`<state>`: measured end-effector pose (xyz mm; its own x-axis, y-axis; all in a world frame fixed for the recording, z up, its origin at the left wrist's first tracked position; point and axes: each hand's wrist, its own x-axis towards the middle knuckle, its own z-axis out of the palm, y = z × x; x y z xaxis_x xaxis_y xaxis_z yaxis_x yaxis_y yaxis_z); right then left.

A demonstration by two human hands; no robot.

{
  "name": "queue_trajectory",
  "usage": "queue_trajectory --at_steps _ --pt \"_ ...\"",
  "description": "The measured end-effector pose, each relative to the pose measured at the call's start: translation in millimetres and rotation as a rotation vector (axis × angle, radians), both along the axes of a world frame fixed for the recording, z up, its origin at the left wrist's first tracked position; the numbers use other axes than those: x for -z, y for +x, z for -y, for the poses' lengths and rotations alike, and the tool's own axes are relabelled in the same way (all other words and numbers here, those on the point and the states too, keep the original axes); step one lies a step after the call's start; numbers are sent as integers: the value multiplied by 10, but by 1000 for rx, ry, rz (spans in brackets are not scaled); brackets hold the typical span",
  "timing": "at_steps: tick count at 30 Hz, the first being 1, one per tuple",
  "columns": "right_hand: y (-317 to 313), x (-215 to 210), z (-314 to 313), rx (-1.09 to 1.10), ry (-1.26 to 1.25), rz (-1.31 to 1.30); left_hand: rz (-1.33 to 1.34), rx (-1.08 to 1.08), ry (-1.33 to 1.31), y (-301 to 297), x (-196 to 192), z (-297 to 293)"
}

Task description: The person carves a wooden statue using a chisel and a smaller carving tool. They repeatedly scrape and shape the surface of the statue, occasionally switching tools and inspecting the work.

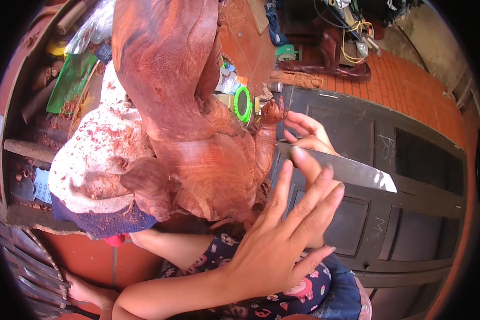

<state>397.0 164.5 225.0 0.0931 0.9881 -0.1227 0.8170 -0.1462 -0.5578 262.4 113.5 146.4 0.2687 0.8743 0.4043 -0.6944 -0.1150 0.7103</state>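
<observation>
A large carved reddish-brown wooden figure (208, 165) stands in front of me, with a small carved hand (272, 111) on its right side. My right hand (314, 136) is closed around the near part of a flat metal blade (357, 173), beside that small carved hand. The blade points right and has a slanted tip; any handle is hidden. My left hand (274, 248) reaches across from the lower left in front of the blade, its back toward me. Its fingers are stretched out and the thumb is apart. Whether its fingertips touch the blade I cannot tell.
A pale, sawdust-specked cloth bundle (98, 154) lies left of the figure, by a wooden tray (29, 149) holding a green sheet (72, 81) and wood scraps. Dark panelled doors (336, 226) lie at right. Behind are a green-rimmed round object (243, 104) and dark carved furniture (336, 66).
</observation>
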Motion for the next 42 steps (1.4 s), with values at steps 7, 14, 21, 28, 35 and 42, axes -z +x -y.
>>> queue_trajectory --at_steps 7,14,21,28,35,42 --pt "139 -57 -138 -170 -136 -177 -27 42 -80 123 -11 59" --pt "83 0 -338 -204 -128 -104 -88 6 -120 237 -42 -54" --pt "119 -77 -526 145 -393 -85 -91 -73 -187 343 -55 -156" --pt "147 -94 -577 46 -384 32 -98 -63 -159 381 13 -160" --pt "195 -101 -564 -39 -397 -18 -126 -61 -143 302 13 -80" --pt "136 -284 -511 -31 -380 -227 -111 10 -92 97 -107 28"
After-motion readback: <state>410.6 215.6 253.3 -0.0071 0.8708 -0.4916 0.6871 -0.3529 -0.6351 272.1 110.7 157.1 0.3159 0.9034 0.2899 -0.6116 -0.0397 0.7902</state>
